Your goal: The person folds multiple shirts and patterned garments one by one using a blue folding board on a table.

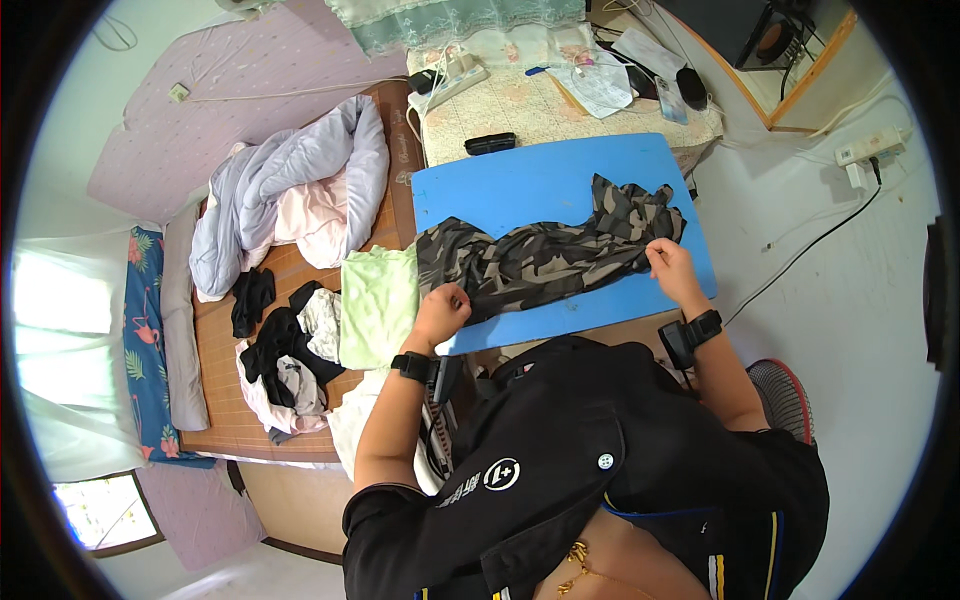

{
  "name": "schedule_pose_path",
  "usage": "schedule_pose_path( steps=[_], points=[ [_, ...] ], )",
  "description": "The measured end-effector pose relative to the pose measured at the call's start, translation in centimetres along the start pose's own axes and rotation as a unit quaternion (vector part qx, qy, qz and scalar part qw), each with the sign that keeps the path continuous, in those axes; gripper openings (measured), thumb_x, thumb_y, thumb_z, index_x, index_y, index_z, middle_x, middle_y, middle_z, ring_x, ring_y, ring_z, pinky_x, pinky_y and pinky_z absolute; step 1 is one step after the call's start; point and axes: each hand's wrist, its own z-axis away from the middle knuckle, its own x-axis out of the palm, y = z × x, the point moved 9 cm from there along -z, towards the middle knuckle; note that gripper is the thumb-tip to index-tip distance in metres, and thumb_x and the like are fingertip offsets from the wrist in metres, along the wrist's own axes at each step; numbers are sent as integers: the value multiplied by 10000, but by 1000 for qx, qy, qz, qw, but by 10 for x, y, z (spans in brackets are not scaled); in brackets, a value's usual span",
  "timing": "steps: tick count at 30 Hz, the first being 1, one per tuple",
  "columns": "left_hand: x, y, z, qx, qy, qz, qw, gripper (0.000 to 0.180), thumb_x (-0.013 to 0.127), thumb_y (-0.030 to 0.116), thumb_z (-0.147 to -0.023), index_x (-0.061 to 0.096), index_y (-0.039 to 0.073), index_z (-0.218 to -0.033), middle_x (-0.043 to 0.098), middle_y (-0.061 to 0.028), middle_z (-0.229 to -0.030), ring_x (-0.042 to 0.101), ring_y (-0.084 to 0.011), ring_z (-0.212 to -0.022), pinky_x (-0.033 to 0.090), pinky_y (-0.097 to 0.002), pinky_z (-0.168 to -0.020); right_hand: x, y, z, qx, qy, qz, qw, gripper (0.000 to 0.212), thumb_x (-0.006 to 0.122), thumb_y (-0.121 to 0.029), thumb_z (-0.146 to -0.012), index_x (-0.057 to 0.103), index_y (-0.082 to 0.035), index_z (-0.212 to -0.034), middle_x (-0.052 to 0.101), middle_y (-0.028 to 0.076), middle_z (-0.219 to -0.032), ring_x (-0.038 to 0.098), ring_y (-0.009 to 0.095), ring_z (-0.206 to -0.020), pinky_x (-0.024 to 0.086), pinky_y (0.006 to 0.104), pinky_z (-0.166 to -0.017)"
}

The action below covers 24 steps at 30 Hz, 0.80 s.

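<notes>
**Camo garment [540,255] stretched along a blue bench [530,180]**

The bench is a plain light-blue top with rounded corners. Behind it is a cloth-covered table [530,100], pale and patterned, with papers [603,85] and a power strip [462,82] on it. A black case [490,143] lies at the bench's far edge. Left of the bench is a bed [225,360] with a brown mat; a grey-and-pink quilt [300,195] is heaped there, and nearer the bench lies a loose pile of black, white and pink clothes [285,350]. Farther left hang a sheer curtain [75,350] and a blue flamingo-print one [145,340]. Right of the bench the floor [775,235] is pale grey, crossed by a black cable [805,262].

The garment lies across the bench from its left edge almost to its right. It is black, brown and grey-green, rumpled along its length, with a bunched part standing out toward the bench's far right corner. Its left end meets a light-green cloth [380,310] beside the bench.

The left hand [442,312] is at the bench's near left, fingers curled at the garment's edge — whether they have caught cloth, I cannot tell. The right hand [672,268], near the bench's right edge, has thumb and fingers pinched together on the garment's right end.
</notes>
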Motion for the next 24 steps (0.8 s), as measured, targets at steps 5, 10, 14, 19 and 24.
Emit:
schedule_pose_path(
  steps=[5,10,14,19,24],
  points=[
    [-7,4,1,-81,-23,343,935,44,471,17,-793,439,12,-823,536,-46,-693,582,-129,-611,444,-203,-509,-7,-10,-2,-2,5,-62,998,93,471,-86,-843,485,-7,-794,475,34,-561,471,90,-475,372,240,-442],
    [-1,-9,0,-93,8,369,925,115,541,76,-793,502,-17,-849,550,-51,-694,557,-123,-545,452,-215,-505,-2,-4,-1,10,-17,-55,998,94,474,-92,-843,479,-12,-792,475,33,-568,462,84,-483,366,236,-442],
    [13,-36,2,-104,-49,119,986,186,599,137,-769,587,-46,-801,569,-68,-643,543,-107,-561,448,-239,-514,5,-14,2,5,-51,-27,998,91,498,-96,-833,491,-15,-792,489,24,-586,465,81,-502,375,233,-454],
    [12,-28,2,-21,-4,-19,1000,151,611,99,-718,607,-30,-799,590,-127,-690,562,-200,-592,446,-302,-559,7,-16,3,-4,-58,-36,998,81,514,-91,-822,500,-14,-802,494,17,-587,467,77,-506,379,229,-460],
    [-20,14,3,99,127,-83,984,82,583,52,-717,597,5,-784,564,-122,-875,529,-260,-794,424,-313,-712,8,-14,8,4,-86,10,996,103,560,-82,-776,505,-4,-814,519,41,-655,480,100,-544,394,242,-494]
  ],
)
